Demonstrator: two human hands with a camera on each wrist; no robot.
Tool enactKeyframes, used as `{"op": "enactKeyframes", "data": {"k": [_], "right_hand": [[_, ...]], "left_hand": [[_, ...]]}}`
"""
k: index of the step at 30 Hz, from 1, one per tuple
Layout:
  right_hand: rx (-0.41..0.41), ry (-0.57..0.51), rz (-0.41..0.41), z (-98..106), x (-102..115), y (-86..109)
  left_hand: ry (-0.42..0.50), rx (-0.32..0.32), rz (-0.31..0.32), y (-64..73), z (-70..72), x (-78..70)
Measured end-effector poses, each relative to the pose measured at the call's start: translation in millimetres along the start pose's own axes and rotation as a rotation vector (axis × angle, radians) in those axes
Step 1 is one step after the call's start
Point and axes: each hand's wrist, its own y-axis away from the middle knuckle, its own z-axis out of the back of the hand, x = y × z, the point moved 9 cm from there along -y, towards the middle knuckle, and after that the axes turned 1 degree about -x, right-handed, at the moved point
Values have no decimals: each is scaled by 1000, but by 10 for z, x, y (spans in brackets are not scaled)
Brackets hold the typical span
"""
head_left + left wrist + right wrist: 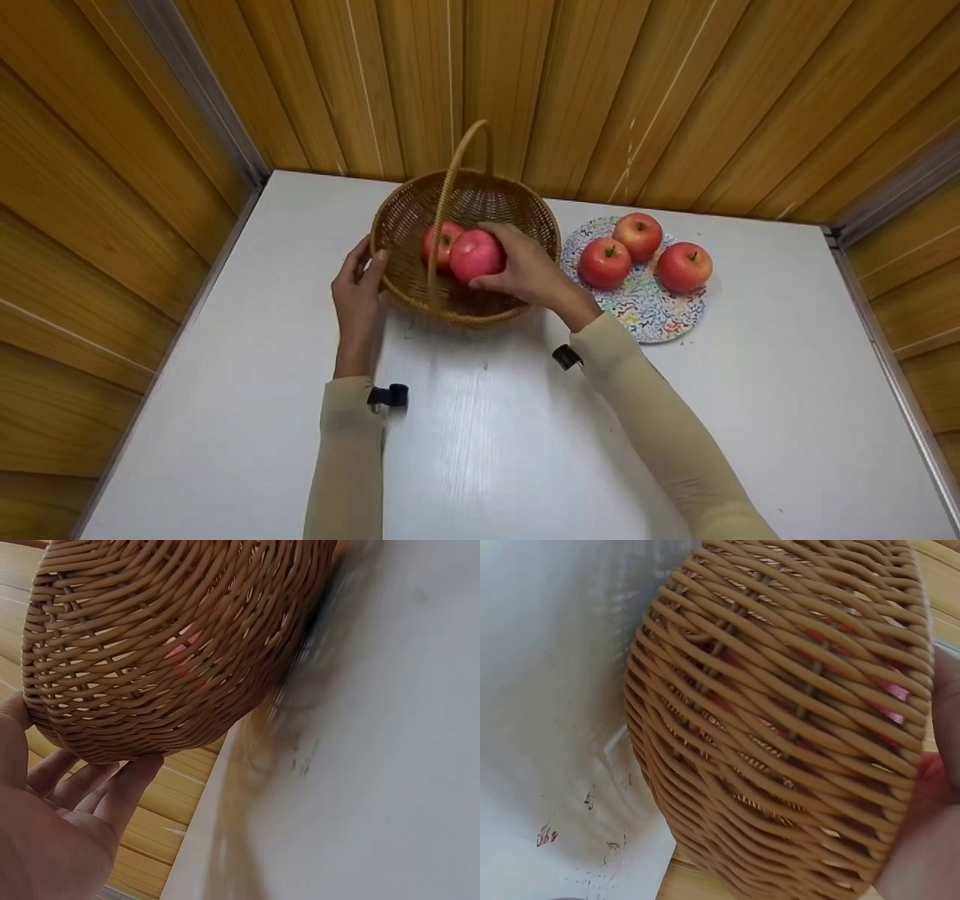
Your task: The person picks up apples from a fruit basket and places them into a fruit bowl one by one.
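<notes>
A brown wicker basket (402,217) with an arched handle stands at the back of the white table. My left hand (355,292) holds its left rim, thumb over the edge and fingers against the outer wall. In the left wrist view, those fingers (129,791) lie along the woven side. Inside the basket my right hand (529,268) grips a pinkish-red apple (475,256) between thumb and fingers. Another red apple (450,232) lies next to it, partly covered by the handle and the held apple. Through the weave in the right wrist view, patches of red show.
To the right of the basket lies a round speckled plate (646,315) bearing three red apples: one at its left (604,262), one at the back (637,235) and one at the right (684,268). Wood-panelled walls (600,97) border the table (465,450) behind and on both sides.
</notes>
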Motion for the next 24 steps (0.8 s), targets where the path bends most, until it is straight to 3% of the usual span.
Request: {"op": "enactKeyframes", "data": {"k": [11, 20, 24], "right_hand": [[-128, -129, 7, 264, -21, 226], [-242, -195, -3, 505, -42, 440], [-299, -247, -7, 607, -73, 554]], "left_hand": [[26, 7, 9, -6, 11, 14], [45, -3, 74, -37, 29, 78], [50, -3, 90, -17, 21, 25]]}}
